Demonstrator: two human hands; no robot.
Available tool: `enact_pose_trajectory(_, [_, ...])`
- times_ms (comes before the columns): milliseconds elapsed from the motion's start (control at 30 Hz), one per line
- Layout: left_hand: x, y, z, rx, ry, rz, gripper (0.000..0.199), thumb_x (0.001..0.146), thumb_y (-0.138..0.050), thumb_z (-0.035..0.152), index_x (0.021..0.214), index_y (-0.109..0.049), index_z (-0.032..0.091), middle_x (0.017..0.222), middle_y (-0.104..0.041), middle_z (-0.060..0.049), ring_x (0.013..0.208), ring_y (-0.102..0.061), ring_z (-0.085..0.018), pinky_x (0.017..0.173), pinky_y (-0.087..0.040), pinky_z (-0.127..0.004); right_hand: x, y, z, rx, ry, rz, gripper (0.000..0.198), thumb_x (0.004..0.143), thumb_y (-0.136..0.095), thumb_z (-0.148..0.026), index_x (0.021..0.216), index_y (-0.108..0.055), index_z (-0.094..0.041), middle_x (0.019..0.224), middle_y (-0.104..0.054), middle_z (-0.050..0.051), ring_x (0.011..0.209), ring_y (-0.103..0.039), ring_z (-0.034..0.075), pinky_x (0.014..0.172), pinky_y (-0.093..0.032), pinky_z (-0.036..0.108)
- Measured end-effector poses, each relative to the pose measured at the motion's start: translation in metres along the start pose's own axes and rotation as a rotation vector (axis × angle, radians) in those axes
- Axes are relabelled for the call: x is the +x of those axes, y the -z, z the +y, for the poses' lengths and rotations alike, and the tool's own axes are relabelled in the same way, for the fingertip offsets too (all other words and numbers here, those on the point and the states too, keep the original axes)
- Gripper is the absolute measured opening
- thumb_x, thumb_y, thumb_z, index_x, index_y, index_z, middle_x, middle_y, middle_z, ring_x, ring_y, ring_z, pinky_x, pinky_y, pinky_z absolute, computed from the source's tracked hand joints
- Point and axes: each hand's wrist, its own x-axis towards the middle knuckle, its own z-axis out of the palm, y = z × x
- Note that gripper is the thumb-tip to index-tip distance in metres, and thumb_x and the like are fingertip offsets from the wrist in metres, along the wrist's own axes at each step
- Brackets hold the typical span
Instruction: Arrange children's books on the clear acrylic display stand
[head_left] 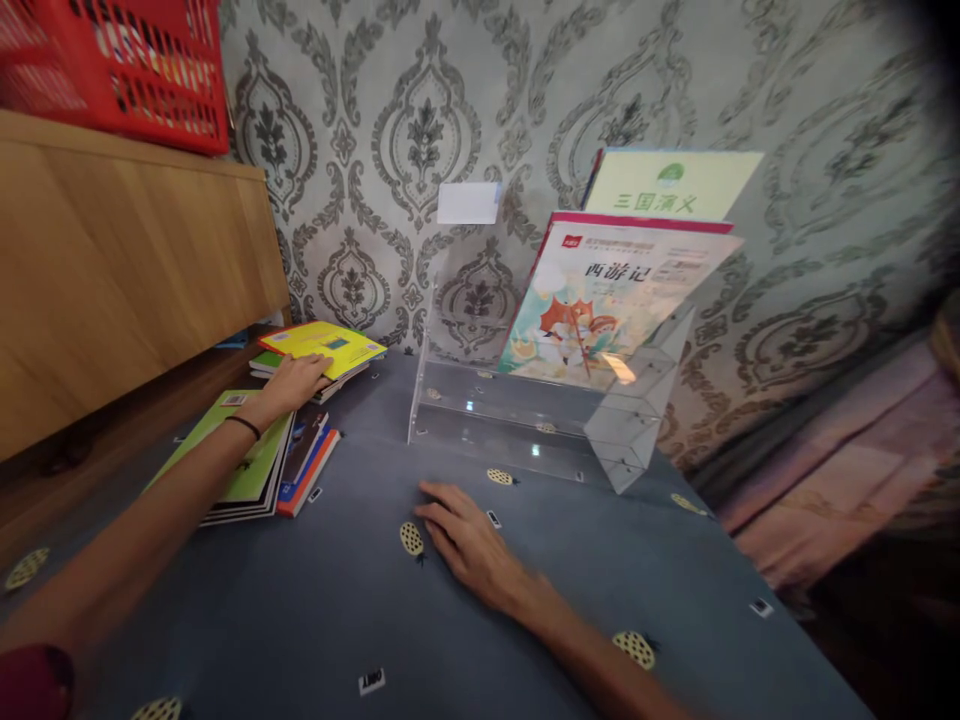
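My left hand (296, 383) reaches across to a yellow book (330, 345) on top of a small pile, its fingers lying flat over the cover's near edge. Just in front of that pile, under my left forearm, are green books (247, 460) and some with dark, blue and orange covers (307, 460). My right hand (469, 545) is low over the blue tablecloth (360, 590), fingers stretched out and holding nothing. Beyond it stands a clear acrylic book rack (495, 400). A book with a red umbrella on its cover (585, 310) leans in it, before a pale yellow-green book (667, 185).
A wooden cabinet (135, 270) borders the table on the left, with a red plastic basket (150, 80) on top. Behind the rack rises a patterned wall (427, 120), and a white label (469, 203) shows above the rack's left side. Pink fabric (847, 480) hangs at the right.
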Motion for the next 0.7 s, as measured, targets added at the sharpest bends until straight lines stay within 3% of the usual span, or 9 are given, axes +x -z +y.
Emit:
enact_pose_trajectory(333, [0.004,0.008,-0.013,0.033,-0.083,-0.021,0.035,0.099,-0.043,0.033,0.123,-0.065,0.019,0.133,-0.068,-0.015,0.122,-0.064,-0.029,0.103,-0.047,-0.039,-0.004,0.002,0.003,-0.007,-0.010,0.003,0.028,0.102,-0.047,-0.019,0.117,-0.070,-0.023,0.129,-0.069,0.010,0.121,-0.065,0.023,0.106,-0.054,0.044])
enact_pose_trajectory(700, [-0.036,0.016,-0.001,0.052,0.001,0.077,0.042,0.103,-0.031,0.031,0.120,-0.068,0.019,0.122,-0.072,-0.017,0.114,-0.068,-0.032,0.096,-0.053,-0.044,-0.005,-0.001,0.005,0.014,-0.025,0.034,0.026,0.102,-0.048,-0.019,0.114,-0.071,-0.024,0.130,-0.069,0.010,0.120,-0.066,0.024,0.106,-0.055,0.044])
